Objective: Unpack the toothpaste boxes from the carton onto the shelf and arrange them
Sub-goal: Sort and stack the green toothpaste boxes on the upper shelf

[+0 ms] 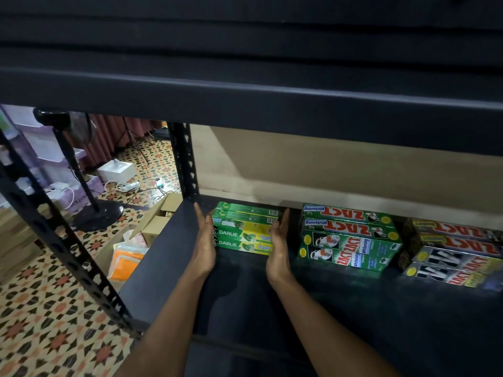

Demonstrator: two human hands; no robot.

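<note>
Squaring up the Darlie boxes [245, 234] right now, so pressing in evenly from both ends, palms upright, and not bumping the Zact boxes [348, 235] alongside. Sandwiching them, back-left on the shelf [245, 300], between left grip [204, 242] and right grip [278, 248], both flat-fingered, touching the ends, holding nothing.

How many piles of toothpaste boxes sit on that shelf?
3: the Darlie pile at left, the green Zact pile mid-shelf, the silver Zact pile at right, cut by the frame; more may be hidden.
</note>
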